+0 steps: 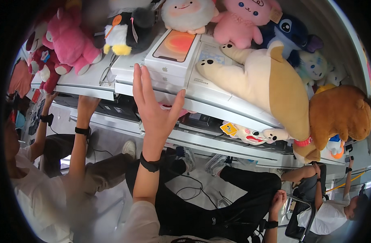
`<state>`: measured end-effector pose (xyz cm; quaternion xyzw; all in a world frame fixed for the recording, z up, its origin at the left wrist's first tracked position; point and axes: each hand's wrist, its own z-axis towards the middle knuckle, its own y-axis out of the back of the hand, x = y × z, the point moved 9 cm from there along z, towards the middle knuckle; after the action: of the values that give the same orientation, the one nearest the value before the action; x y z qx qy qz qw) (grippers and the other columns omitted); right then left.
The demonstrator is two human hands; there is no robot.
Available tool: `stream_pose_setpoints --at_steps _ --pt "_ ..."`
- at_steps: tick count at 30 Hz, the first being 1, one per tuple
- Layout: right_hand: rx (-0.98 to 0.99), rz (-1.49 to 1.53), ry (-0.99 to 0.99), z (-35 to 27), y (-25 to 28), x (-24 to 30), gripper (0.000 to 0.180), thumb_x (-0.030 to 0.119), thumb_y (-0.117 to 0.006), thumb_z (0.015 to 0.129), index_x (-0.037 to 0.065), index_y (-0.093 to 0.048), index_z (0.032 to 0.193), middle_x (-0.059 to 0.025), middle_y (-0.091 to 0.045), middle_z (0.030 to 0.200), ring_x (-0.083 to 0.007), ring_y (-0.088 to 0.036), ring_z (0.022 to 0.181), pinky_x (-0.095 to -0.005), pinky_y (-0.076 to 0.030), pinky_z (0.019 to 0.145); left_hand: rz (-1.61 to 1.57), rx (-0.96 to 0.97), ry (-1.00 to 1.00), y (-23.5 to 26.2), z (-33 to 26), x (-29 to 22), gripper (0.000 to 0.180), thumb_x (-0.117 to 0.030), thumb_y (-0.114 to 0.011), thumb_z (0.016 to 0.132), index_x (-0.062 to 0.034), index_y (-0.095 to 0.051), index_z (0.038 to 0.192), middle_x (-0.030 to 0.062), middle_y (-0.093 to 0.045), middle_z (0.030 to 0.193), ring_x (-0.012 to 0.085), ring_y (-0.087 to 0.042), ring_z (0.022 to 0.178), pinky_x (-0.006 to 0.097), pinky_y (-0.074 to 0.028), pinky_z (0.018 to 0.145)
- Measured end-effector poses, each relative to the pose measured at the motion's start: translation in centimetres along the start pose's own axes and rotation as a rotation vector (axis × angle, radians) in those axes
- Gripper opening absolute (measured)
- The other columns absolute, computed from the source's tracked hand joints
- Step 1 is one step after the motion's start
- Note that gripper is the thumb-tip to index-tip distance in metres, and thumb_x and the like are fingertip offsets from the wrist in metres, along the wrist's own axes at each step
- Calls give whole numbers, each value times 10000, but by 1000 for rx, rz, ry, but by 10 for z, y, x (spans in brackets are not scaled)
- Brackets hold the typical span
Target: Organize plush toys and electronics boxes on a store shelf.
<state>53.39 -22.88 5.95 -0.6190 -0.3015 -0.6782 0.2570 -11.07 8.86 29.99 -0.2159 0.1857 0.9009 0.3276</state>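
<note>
My left hand (pixel 154 111) is raised over the front edge of the white shelf (pixel 234 107), thumb and fingers apart, with nothing held. Just past its fingertips lies a white phone box (pixel 175 46) with a phone pictured on its lid, stacked on other white boxes. My right hand (pixel 278 199) rests low at the right beside my black-trousered knee. Its fingers are curled in and nothing shows in them. A cream and tan plush dog (pixel 254 79) sprawls over the boxes to the right of my left hand.
Pink plush toys (pixel 74 42), a black-and-white plush (pixel 131 34) and a blue plush (pixel 288 32) line the shelf. A pair of glasses (pixel 108 73) lies near its edge. A brown plush (pixel 339 115) sits at right. People work at both sides; cables (pixel 195 184) cross the floor.
</note>
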Motion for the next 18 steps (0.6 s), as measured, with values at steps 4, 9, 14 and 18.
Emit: stream_pose_setpoints --at_steps 4,9,14,18 --pt "5 -10 24 -1 1 5 52 104 -585 984 71 -594 945 56 -507 714 4 -346 525 -161 -224 465 8 2 -66 2 -6 -2 819 -135 -809 811 53 -412 1503 312 -331 1565 447 -406 1402 506 -369 1124" --pt "-32 -32 -37 0 3 3 45 96 -582 983 75 -594 946 58 -498 719 6 -349 537 -162 -223 468 32 26 -66 -4 -11 6 733 -149 -769 839 44 -465 1477 326 -354 1550 472 -424 1376 553 -339 1131" --pt "-22 -47 -47 -2 -3 5 43 96 -581 985 80 -595 947 65 -494 727 6 -341 539 -162 -216 465 47 58 -79 -3 -11 6 734 -152 -752 844 38 -454 1487 333 -352 1550 486 -425 1366 570 -321 1135" --pt "-4 -72 -6 2 0 2 62 130 -590 997 83 -605 961 70 -487 706 6 -324 514 -168 -206 455 63 92 -76 -1 -8 3 742 -150 -752 838 26 -453 1494 332 -342 1556 495 -422 1363 572 -320 1136"
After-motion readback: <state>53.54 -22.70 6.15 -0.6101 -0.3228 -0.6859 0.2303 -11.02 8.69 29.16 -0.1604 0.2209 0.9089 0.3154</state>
